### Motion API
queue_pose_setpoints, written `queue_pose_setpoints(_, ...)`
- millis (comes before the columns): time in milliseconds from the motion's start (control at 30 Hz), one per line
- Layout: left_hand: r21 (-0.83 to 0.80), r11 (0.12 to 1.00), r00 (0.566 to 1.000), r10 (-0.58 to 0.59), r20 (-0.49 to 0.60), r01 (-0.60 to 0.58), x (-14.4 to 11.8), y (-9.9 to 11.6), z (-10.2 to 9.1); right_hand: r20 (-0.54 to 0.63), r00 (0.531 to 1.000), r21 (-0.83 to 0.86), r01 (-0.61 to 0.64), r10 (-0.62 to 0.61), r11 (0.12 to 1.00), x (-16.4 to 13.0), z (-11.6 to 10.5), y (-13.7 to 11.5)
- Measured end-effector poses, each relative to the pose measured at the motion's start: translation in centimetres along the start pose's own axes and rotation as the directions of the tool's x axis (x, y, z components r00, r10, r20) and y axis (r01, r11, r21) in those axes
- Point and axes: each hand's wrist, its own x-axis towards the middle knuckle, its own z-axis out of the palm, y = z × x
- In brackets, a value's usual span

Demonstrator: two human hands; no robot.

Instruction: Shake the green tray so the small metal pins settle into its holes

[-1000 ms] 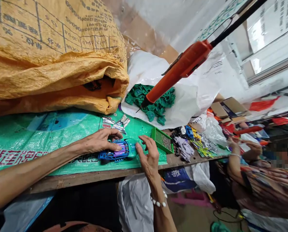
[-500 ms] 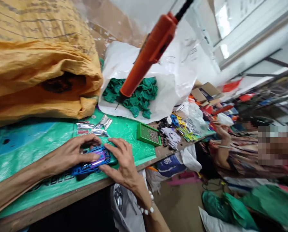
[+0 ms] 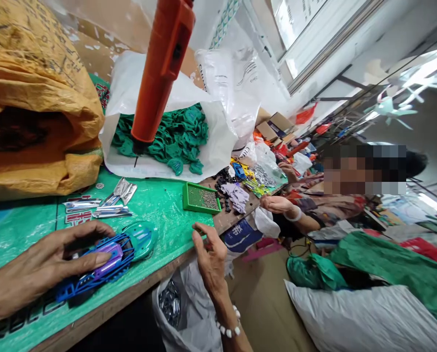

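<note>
My left hand (image 3: 60, 266) is closed around a toy car (image 3: 108, 259) on the green table cover, thumb on its purple panel. The car has a blue lattice frame and a glossy green part at its right end. My right hand (image 3: 211, 254), a white bead bracelet at the wrist, is apart from the car, over the table's front edge. Its fingers are loosely bent and apart, with nothing visible in them. The nearest thing to it is a green tray (image 3: 202, 198) of small screws. An orange electric screwdriver (image 3: 162, 68) hangs tip down above the table.
Silver strips (image 3: 110, 203) lie behind the car. A white sack (image 3: 222, 132) of green parts and a yellow sack (image 3: 38, 161) stand at the back. A grey bag (image 3: 187, 298) hangs below the edge. Another person (image 3: 310, 215) sits to the right.
My right hand has let go of the toy car and moved right toward the table edge. The green end of the car now shows. The view has turned rightward.
</note>
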Motion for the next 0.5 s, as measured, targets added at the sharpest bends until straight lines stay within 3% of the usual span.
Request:
queue_pose_setpoints(200, -0.015, 1.000, 1.000, -0.006, 0.017, 0.007, 0.2, -0.4, 0.2, -0.091, 0.990, -0.056, -0.110, 0.105, 0.992, -1.1, -1.6, 2.4)
queue_pose_setpoints(500, -0.068, 0.997, 1.000, -0.020, 0.018, 0.021, 0.7, -1.4, 0.4, -0.244, 0.938, -0.107, -0.277, 0.245, 0.955, 2.6, -2.6, 7.5)
